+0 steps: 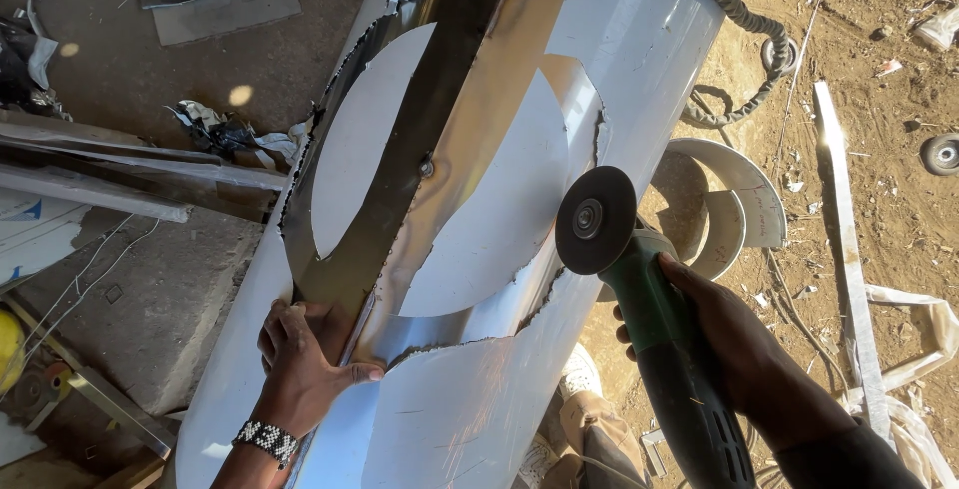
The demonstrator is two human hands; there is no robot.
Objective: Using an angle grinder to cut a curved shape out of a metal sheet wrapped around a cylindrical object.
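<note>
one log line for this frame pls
left hand flat on cut metal sheet | right hand grips green angle grinder | disc at cut edge

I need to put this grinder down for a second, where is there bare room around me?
Bare concrete lies left of the metal cylinder, between the metal bars and the left hand. Open dirt sits far right, beyond the white strip. It is crowded by the right hand holding the grinder: curved offcuts and hose.

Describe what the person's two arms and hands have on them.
The left hand is bare, with a beaded black-and-white wristband around the wrist; no sleeve shows on that forearm. The right hand is bare too, with no glove, and a dark sleeve covers the forearm near the frame's bottom edge.
</note>
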